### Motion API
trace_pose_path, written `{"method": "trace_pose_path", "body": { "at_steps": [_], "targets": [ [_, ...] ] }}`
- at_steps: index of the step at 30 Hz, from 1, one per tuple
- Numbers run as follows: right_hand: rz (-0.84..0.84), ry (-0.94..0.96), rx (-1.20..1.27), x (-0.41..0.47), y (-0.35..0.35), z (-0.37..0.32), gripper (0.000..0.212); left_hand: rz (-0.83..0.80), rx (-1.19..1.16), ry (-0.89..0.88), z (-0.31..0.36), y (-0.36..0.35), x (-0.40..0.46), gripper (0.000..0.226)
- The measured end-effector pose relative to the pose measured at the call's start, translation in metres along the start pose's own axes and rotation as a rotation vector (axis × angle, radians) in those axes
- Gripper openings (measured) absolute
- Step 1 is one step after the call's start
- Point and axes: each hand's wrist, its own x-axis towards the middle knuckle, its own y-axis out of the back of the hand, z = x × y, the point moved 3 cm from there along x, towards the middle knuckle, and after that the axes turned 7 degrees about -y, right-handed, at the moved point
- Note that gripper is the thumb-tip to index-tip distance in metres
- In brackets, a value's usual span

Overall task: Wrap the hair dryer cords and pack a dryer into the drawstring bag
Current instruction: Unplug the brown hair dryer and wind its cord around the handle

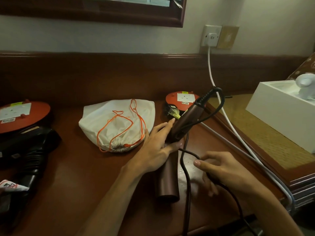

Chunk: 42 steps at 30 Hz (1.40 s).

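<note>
Gripping the maroon metallic hair dryer (172, 160) at the joint of handle and barrel, the left hand (157, 147) holds it above the dark wooden desk (85, 193), fingers curled around it. The right hand (219, 169) pinches the dryer's black cord (185, 167) between curled fingers. The closed white drawstring bag with orange string (117, 123) lies just beside the left hand.

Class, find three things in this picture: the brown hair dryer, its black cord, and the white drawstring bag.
brown hair dryer (185, 116): head view, on the upper handle.
black cord (188, 183): head view, on the strand left of the right hand.
white drawstring bag (105, 120): head view, on the cloth body.
</note>
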Motion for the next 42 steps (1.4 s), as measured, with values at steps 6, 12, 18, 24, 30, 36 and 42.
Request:
{"method": "trace_pose_path", "body": {
  "at_steps": [6, 12, 18, 24, 30, 36, 42],
  "targets": [
    [-0.185, -0.143, -0.062, -0.016, 0.031, 0.020, 0.031, -0.045, -0.114, 0.016, 0.008, 0.008, 0.002, 0.082],
    [0.092, -0.071, -0.540, 0.021, 0.063, 0.010, 0.042, -0.284, 0.142, 0.068, 0.026, 0.007, -0.016, 0.093],
    [0.124, 0.023, -0.709, 0.054, 0.081, -0.039, 0.055, -0.360, 0.476, -0.081, 0.062, -0.017, -0.030, 0.053],
    [-0.100, 0.095, -0.637, 0.019, 0.066, -0.122, 0.030, -0.324, 0.551, -0.063, 0.067, -0.025, -0.022, 0.039],
    [-0.319, 0.261, -1.024, -0.039, 0.000, -0.116, 0.022, -0.185, 0.451, 0.017, 0.059, -0.017, -0.015, 0.045],
    [-0.230, 0.427, -0.923, -0.052, -0.027, -0.072, 0.019, -0.171, 0.376, -0.095, 0.053, 0.001, -0.021, 0.072],
    [-0.138, 0.434, -0.803, -0.040, -0.017, -0.038, 0.019, -0.090, 0.266, -0.072, 0.035, 0.010, -0.027, 0.055]
  ]
}}
